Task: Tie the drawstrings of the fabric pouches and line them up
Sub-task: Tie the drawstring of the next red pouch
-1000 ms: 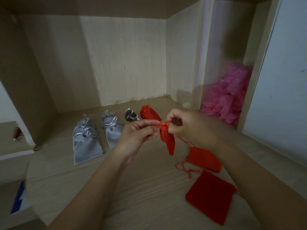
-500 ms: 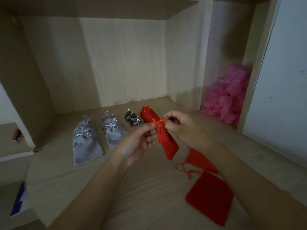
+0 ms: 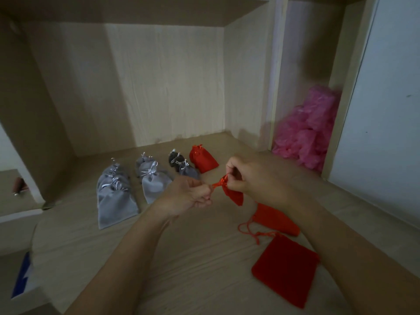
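Left grip (image 3: 188, 195) clenched, pinching the red drawstring (image 3: 217, 183) of the held red pouch (image 3: 234, 194), cord end between thumb and curled fingers. Right grip (image 3: 252, 178) grasping the same pouch at its gathered neck, fingers curled round the top. Cord runs short and taut between the two grips. Held red pouch hangs in the air above the surface (image 3: 181, 258), body tilted down to the right, below the right grip, not touching the wood.

Back row on the surface, left to right:
- Stack of grey pouches (image 3: 116, 198), overlapping each other, silver bows on top.
- Second grey pair (image 3: 153, 180), just beside the stack.
- Dark pouch (image 3: 175, 158), with a small grey pouch (image 3: 189, 172) touching its near side.
- Tied red pouch (image 3: 203, 161), at the right end of the row, neck pointing away.

Near right: loose red pouch (image 3: 276, 218) lying on the surface, partly hidden by the right forearm, cord trailing loose on the wood. Flat red pouch (image 3: 285, 269) nearer the camera, just beside it, right corner under the forearm.

Pink plastic bags (image 3: 306, 135) piled in the next compartment to the right, well apart from the pouches. Blue item (image 3: 21, 278) at the lower left edge, off the surface, cannot tell what it is.
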The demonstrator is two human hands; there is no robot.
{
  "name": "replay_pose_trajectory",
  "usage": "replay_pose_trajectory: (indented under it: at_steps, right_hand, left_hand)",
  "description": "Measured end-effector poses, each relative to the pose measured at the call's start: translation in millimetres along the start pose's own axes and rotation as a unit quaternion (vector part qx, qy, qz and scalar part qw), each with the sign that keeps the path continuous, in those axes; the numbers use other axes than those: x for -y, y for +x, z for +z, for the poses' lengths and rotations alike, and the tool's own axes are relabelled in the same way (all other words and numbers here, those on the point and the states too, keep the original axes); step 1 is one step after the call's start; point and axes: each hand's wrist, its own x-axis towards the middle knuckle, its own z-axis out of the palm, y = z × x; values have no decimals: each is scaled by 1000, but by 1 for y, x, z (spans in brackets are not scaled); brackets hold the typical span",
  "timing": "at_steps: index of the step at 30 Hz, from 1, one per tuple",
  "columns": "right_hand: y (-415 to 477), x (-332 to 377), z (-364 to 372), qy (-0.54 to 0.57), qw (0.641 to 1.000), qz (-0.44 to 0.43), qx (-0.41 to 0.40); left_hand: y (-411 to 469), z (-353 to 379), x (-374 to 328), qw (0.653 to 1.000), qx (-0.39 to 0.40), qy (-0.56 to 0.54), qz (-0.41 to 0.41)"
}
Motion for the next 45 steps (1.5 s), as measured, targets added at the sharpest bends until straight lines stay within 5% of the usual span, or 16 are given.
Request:
replay_pose_trajectory:
  at_steps: [9, 17, 25, 30, 39, 45]
  right_hand:
    - [-2, -18, 10, 81, 994, 36, -60]
    - [-3, -24, 25, 77, 991, 43, -104]
    - [-25, -98, 46, -29, 965, 257, -45]
    - [-24, -102, 47, -32, 963, 267, -38]
    - [-23, -105, 52, -47, 961, 265, -56]
    - [-23, -106, 55, -39, 961, 268, -58]
  left_hand:
    - [-2, 19, -3, 993, 8, -105, 53]
    - [11, 19, 4, 995, -92, -27, 31]
    - [68, -9, -5, 982, -179, -48, -32]
    - [112, -18, -7, 968, -239, 66, -43]
    - [143, -6, -4, 955, -213, 198, -63]
    - [137, 1, -1, 917, -229, 326, -27]
